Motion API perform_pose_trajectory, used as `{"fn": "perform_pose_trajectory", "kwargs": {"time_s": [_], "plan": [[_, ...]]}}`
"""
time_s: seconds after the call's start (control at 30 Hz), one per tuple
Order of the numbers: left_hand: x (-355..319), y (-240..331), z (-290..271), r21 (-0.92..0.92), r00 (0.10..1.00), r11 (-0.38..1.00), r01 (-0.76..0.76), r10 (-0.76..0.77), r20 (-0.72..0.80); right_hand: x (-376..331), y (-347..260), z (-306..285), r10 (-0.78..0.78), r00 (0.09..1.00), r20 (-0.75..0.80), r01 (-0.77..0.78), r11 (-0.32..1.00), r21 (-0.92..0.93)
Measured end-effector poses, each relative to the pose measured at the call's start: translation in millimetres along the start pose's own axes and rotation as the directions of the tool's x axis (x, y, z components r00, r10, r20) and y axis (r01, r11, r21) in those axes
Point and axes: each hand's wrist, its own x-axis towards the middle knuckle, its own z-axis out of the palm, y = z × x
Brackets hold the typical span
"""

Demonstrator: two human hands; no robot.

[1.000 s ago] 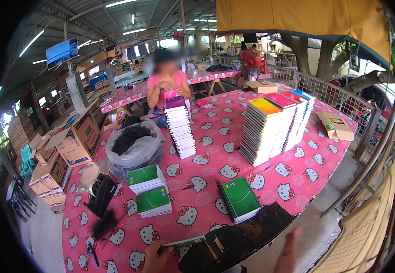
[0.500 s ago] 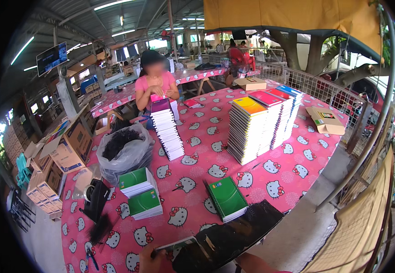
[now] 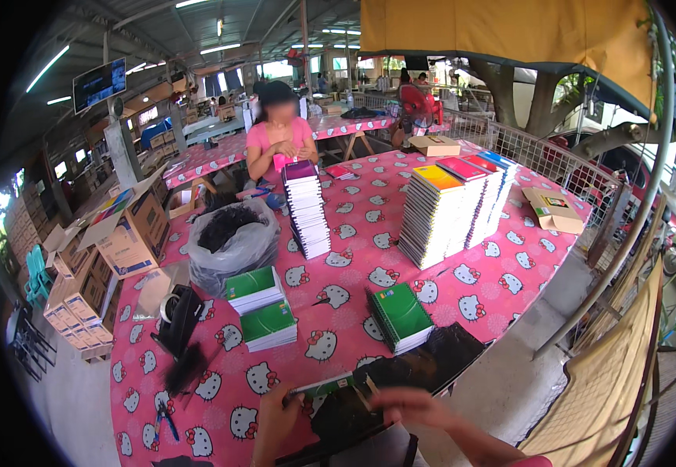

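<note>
My left hand is closed on the left end of a thin green-covered notebook, at the table's near edge. That notebook lies partly over a worn black board, and its lower part is hard to make out. Over the board, my right hand stretches its fingers leftward, slightly blurred, with nothing visible in them. Just beyond the board sits a short stack of green spiral notebooks. To the left are two green-topped stacks, one farther and one nearer, their white page edges facing me.
A plastic bag of black coils, a black tape dispenser and pliers lie left. Tall notebook stacks stand at centre and right. Across the table, a person handles something pink. Cartons are piled at left.
My right hand has come up from the lower edge, over the black board. The green notebook in my left hand shows more. The view has shifted slightly, and objects sit farther right.
</note>
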Motion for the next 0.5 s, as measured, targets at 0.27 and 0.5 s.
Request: {"fn": "perform_pose_trajectory", "kwargs": {"time_s": [0.27,0.5], "plan": [[12,-14,-2,-0.053,0.995,0.994,-0.100,0.099,-0.029,133,31,19,-0.362,0.931,-0.050,0.295,0.825,-0.482],[21,-21,-4,-0.073,1.000,0.997,0.016,-0.015,0.013,160,48,14,-0.317,0.941,-0.119,0.286,0.932,-0.221]]}}
